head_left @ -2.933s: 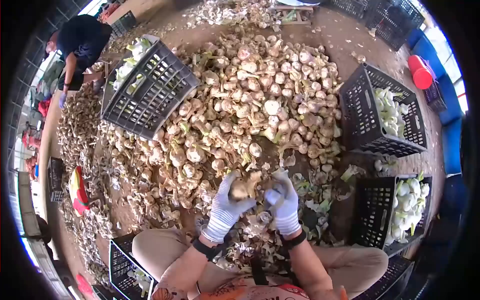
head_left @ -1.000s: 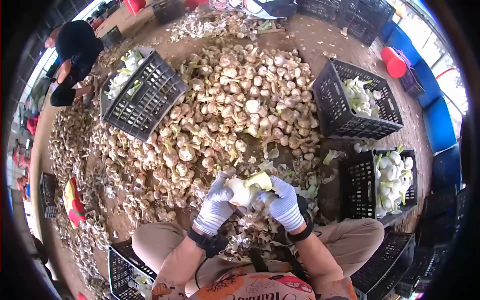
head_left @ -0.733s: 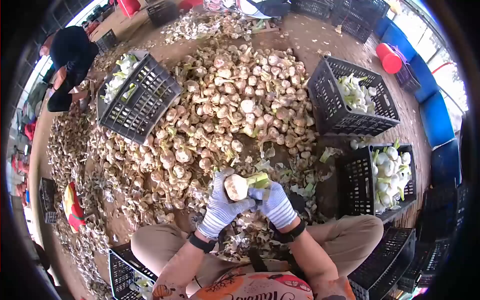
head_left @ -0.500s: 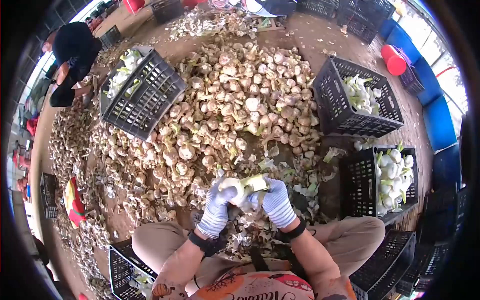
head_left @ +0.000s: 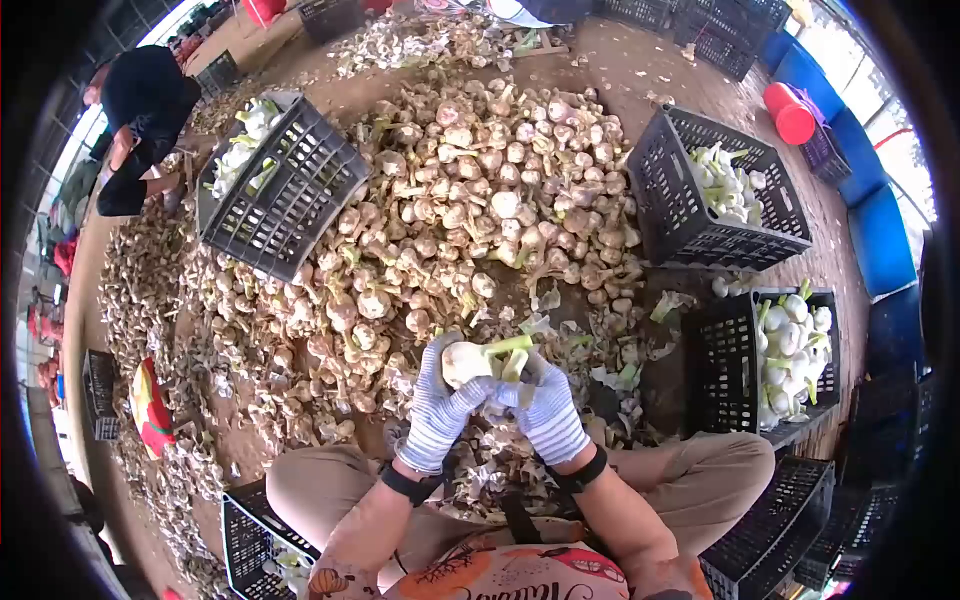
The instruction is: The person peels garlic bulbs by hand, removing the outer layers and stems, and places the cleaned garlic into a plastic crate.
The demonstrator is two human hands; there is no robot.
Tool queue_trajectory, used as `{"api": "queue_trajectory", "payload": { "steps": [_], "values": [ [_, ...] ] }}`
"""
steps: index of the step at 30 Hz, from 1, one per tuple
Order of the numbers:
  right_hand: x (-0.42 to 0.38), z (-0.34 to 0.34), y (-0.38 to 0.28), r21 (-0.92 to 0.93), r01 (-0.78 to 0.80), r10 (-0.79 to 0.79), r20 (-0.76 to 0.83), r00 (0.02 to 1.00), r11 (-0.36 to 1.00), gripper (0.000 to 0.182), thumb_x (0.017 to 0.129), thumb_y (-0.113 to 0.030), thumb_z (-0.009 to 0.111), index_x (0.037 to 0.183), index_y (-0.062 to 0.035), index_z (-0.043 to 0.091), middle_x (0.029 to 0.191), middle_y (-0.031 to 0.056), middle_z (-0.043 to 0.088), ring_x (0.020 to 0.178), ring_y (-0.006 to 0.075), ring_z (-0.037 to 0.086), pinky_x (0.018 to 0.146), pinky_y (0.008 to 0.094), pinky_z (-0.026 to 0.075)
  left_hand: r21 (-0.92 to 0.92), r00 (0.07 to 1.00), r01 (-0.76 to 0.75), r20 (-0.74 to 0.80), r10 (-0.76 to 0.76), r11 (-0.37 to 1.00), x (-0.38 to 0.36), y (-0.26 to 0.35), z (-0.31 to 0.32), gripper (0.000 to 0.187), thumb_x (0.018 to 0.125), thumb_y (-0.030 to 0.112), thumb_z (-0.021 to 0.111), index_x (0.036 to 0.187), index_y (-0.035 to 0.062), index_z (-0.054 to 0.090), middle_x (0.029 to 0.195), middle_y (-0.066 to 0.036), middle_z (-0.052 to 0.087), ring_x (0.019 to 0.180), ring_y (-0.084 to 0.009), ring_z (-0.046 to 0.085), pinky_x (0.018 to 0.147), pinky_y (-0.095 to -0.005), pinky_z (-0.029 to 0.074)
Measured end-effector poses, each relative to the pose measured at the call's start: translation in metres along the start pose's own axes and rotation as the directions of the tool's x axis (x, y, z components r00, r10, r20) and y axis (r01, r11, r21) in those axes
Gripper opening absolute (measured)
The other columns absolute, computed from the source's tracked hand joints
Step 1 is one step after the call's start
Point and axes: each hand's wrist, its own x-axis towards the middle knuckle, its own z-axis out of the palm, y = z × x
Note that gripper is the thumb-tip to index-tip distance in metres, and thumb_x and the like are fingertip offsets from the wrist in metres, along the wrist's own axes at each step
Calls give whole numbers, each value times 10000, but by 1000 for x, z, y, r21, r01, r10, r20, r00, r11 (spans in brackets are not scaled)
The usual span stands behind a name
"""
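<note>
A white garlic bulb (head_left: 466,364) with a green stem pointing right is gripped in my left hand (head_left: 434,410), which wears a striped grey-white glove. My right hand (head_left: 550,410), gloved the same way, has its fingers closed at the stem (head_left: 512,352), where a strip of leaf or skin hangs loose. Both hands are over my crossed legs. Under and around them lie papery garlic skins (head_left: 490,465). Just beyond spreads a large heap of unpeeled garlic bulbs (head_left: 480,200).
Black crates with white garlic stand at the left (head_left: 285,190), far right (head_left: 720,190), near right (head_left: 765,360) and by my left knee (head_left: 260,540). A person in dark clothes (head_left: 150,110) bends at the upper left. A red container (head_left: 790,115) is at the far right.
The bulb has turned in my left hand, so its round white side and green stem now show more clearly. My right hand has shifted slightly down at the stem. The other person's head has moved.
</note>
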Motion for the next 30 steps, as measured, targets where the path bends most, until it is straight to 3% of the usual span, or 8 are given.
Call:
{"api": "queue_trajectory", "payload": {
  "steps": [5,11,13,15,18,21,26,30],
  "values": [
    [6,-23,15,-169,-19,9,-62,998,985,379,712,104,525,1084,35,557,882,70,625,705,121,588,614,236,489,-332,939,345,110,-327,878,-3,-13,-19,737,728,628,606,1079,-16,534,783,-129,634,563,-213,599,489,-332,506],
    [39,-35,25,-372,65,-39,76,996,926,427,691,73,626,1106,11,549,1061,88,598,957,133,556,812,268,481,-509,860,492,410,-304,706,-1,-25,-21,774,770,673,532,1104,-25,521,860,-148,634,640,-217,618,547,-334,529],
    [48,-50,14,-546,96,-160,-69,985,832,530,686,25,695,1182,-6,512,1173,119,555,1052,172,533,858,306,474,-542,901,395,70,-429,742,0,-4,-3,812,728,680,586,1133,-19,511,890,-141,622,714,-217,619,606,-328,536],
    [37,-65,-5,-984,44,-490,-47,870,172,493,703,-40,723,1145,17,511,1006,121,584,974,207,562,840,340,508,-528,948,316,201,-246,788,5,-7,-8,713,758,563,650,1177,10,488,921,-91,616,774,-195,619,663,-305,534],
    [15,-58,-5,-332,111,-144,-76,987,937,490,746,-94,723,1177,15,517,987,87,597,853,151,571,733,277,491,-275,984,172,103,-149,946,4,-9,-2,665,760,458,699,1201,21,459,987,-80,580,872,-176,583,777,-289,498],
    [5,-27,-19,-199,-25,34,42,999,980,445,836,-260,660,1153,31,544,932,67,633,718,100,592,544,186,458,-43,988,-2,154,9,999,-2,-10,11,608,760,341,748,1184,30,444,1087,-71,522,1020,-161,507,889,-287,439],
    [13,-44,8,260,-142,141,20,990,955,298,866,-160,590,1063,60,555,936,96,628,806,157,626,665,260,535,-672,974,222,121,-190,707,4,-25,2,184,839,75,637,978,91,517,912,-10,539,898,-135,539,850,-277,446],
    [9,-42,16,548,-134,162,-3,987,826,215,882,-113,524,1018,52,547,927,121,621,834,235,636,768,361,551,-587,960,256,63,-272,768,9,-9,-4,282,800,-106,562,1023,62,531,885,-101,625,761,-196,614,701,-346,519]
  ]
}}
